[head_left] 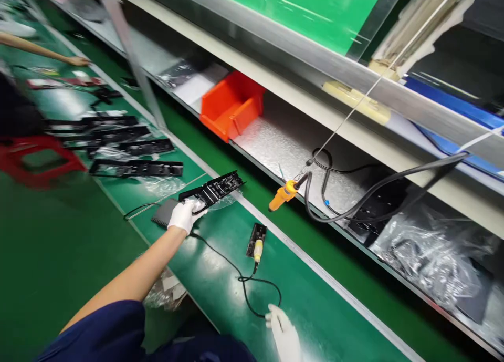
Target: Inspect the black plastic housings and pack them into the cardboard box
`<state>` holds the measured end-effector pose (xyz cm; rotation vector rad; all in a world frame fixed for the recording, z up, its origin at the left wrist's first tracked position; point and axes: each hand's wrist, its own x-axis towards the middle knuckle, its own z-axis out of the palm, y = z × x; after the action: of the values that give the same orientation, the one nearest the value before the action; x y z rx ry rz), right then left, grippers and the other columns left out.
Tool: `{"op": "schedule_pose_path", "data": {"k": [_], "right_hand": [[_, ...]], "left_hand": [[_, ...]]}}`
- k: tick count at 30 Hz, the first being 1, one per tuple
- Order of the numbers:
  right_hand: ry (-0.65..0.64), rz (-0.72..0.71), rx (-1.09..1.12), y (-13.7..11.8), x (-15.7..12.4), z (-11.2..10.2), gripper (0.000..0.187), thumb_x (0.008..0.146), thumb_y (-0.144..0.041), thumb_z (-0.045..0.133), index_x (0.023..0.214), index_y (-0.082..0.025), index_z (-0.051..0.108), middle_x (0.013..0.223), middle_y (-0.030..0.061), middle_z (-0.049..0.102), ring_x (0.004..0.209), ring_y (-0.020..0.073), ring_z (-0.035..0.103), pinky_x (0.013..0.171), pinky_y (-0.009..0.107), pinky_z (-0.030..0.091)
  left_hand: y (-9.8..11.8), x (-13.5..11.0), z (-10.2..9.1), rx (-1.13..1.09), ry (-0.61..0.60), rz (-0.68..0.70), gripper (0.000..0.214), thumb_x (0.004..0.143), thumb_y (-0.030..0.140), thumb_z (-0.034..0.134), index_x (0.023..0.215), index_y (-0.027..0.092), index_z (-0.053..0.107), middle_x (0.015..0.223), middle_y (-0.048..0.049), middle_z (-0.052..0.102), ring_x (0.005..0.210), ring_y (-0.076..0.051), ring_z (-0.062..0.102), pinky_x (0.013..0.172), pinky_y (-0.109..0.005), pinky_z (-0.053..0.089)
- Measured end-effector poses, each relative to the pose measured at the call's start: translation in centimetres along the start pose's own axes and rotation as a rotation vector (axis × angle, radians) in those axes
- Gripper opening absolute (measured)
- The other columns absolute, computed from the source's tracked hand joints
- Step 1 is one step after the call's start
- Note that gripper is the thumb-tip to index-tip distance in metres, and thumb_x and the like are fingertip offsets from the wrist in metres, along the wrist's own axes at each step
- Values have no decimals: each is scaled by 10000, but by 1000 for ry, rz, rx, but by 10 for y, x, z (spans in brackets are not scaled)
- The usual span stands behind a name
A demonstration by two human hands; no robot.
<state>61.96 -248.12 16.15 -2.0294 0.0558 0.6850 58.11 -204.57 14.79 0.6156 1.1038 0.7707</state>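
Left hand (184,215), in a white glove, is gripping a ribbed black plastic frame (212,188); right hand (284,334) is lying open beside a thin black cable (236,270) on the glossy green counter (315,320).

Head camera looks down and forward, tilted, close over the green bench (220,278).

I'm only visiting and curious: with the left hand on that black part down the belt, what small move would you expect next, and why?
Probably the left hand draws the black plastic frame back along the green belt. Its fingers already close on the frame's near end at full arm's reach, while the right hand rests near the black cable.
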Motion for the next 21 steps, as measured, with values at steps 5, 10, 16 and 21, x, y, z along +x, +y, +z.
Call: {"op": "schedule_pose_path", "data": {"k": [5, 10, 16, 21], "right_hand": [[-395, -209, 2, -16, -26, 24, 417, 671, -643, 717, 904, -318, 834, 846, 64, 787, 808, 331, 743, 871, 509, 580], [-854, -233, 265, 11, -86, 3, 740, 704, -697, 793, 1297, -266, 691, 1293, 137, 709, 1063, 280, 720, 1016, 477, 532], [-755, -330, 716, 51, -159, -64, 641, 785, -617, 756, 1334, -310, 632, 1377, 88, 651, 1242, 264, 637, 1056, 477, 520], [26, -301, 979, 97, -160, -142, 269, 768, -498, 690, 761, -247, 596, 762, 17, 665, 753, 178, 643, 770, 321, 573]], "left_hand": [[26, -139, -82, -81, 31, 204, 205, 604, 101, 685, 732, 189, 552, 708, 26, 659, 757, -171, 692, 850, -436, 656], [7, -300, -129, 8, -99, 413, 241, 569, 214, 817, 739, 227, 647, 808, -13, 718, 803, -234, 719, 875, -442, 649], [-117, -428, -107, 377, -532, 334, 349, 725, 430, 719, 1032, 264, 711, 1074, -55, 774, 1048, -324, 727, 1020, -484, 590], [-235, -498, -39, 674, -1140, 308, 240, 817, 366, 604, 1011, 242, 671, 984, -57, 759, 975, -260, 710, 965, -425, 582]]}}
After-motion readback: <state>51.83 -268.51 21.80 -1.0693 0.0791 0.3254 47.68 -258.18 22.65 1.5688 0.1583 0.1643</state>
